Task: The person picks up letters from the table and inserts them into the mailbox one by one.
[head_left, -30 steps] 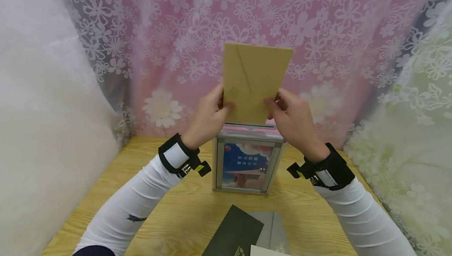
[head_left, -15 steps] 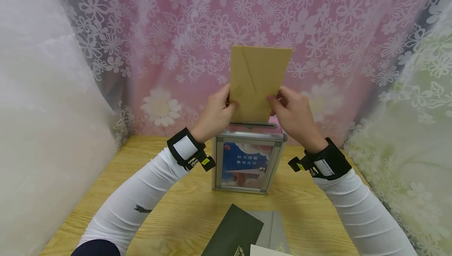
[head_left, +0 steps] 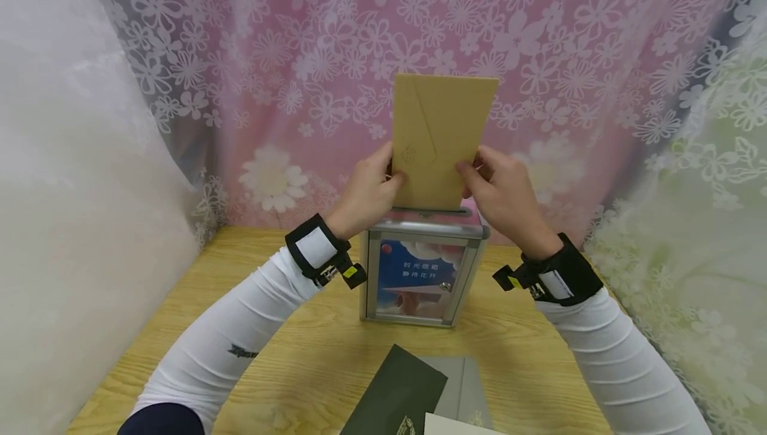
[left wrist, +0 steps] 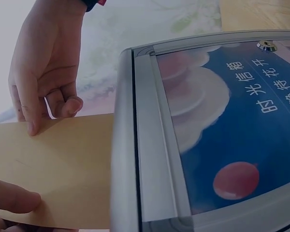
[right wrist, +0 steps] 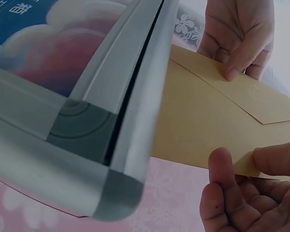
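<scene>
A tan envelope (head_left: 443, 115) stands upright over the metal-framed letter box (head_left: 419, 230), its lower edge at the slot (head_left: 465, 212) in the pink top. How far that edge has entered the slot cannot be told. My left hand (head_left: 369, 188) pinches the envelope's left edge, thumb in front. On the opposite edge my right hand (head_left: 506, 195) pinches it the same way. The right wrist view shows the envelope's flap (right wrist: 275, 104) with a faint embossed mark, and some right-hand fingers (right wrist: 221, 166) extending past the paper.
A dark green envelope (head_left: 395, 392), a grey envelope (head_left: 470, 388) and a cream one (head_left: 455, 426) overlap on the wooden table (head_left: 287, 355) in front of the box. Behind hangs a pink floral curtain (head_left: 335, 55); pale sheets flank both sides.
Both hands keep their grip. The envelope and my left hand have shifted slightly right over the past second, lining up with the slot. The box and the envelopes on the table stay put.
</scene>
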A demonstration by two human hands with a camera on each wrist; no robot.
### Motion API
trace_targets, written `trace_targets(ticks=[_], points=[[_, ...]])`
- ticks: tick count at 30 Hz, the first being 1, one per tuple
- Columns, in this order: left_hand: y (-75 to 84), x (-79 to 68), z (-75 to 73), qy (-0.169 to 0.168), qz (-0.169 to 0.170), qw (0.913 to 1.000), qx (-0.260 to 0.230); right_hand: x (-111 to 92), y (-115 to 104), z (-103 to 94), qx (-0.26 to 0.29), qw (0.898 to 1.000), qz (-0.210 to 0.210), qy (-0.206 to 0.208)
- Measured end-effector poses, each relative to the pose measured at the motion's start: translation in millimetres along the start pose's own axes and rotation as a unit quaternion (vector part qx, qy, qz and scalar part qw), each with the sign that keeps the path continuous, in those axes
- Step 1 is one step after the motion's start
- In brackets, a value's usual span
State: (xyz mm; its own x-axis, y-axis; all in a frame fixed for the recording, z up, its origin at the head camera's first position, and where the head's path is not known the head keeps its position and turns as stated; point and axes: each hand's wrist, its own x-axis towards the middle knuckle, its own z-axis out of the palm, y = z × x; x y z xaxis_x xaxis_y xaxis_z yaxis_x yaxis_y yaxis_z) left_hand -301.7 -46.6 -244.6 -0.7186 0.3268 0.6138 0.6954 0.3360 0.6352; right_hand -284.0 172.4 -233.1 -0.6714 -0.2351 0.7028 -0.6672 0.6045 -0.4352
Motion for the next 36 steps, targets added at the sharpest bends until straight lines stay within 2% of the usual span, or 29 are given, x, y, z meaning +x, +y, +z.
trace_targets(ticks=[6,10,13,17,21,25,28,32,36], points=[[-4.3,0.0,3.6,-0.012,-0.023,0.9997,0.005,-3,7,3.3,0.002,1.0,0.014,-0.008],[-7.5,-1.1,4.2,0.003,-0.027,0.9996,0.007,-8,14,7.7,-0.011,1.0,0.018,-0.014],[-7.4,0.7,2.6,0.041,-0.004,0.9991,-0.012,-13,19,10.5,-0.018,0.999,0.024,-0.026],[-4.1,4.6,-1.1,0.105,0.048,0.9932,-0.013,-20,25,14.9,-0.028,0.998,0.037,-0.042],[-3.4,6.6,-3.4,0.135,0.083,0.9873,0.01,-25,28,19.6,-0.032,0.998,0.04,-0.048],[-5.1,5.1,-2.5,0.136,0.106,0.9842,0.041,-27,29,21.4,-0.018,0.998,0.043,-0.047],[-7.4,2.2,0.0,0.122,0.111,0.9833,0.077,-26,29,21.6,-0.003,0.999,0.029,-0.027],[-11.5,-1.3,4.7,0.094,0.106,0.9834,0.113,-21,27,21.4,0.008,1.0,-0.012,0.003],[-15.5,-4.6,8.7,0.072,0.093,0.9829,0.141,-21,24,21.8,-0.01,0.999,-0.034,0.008]])
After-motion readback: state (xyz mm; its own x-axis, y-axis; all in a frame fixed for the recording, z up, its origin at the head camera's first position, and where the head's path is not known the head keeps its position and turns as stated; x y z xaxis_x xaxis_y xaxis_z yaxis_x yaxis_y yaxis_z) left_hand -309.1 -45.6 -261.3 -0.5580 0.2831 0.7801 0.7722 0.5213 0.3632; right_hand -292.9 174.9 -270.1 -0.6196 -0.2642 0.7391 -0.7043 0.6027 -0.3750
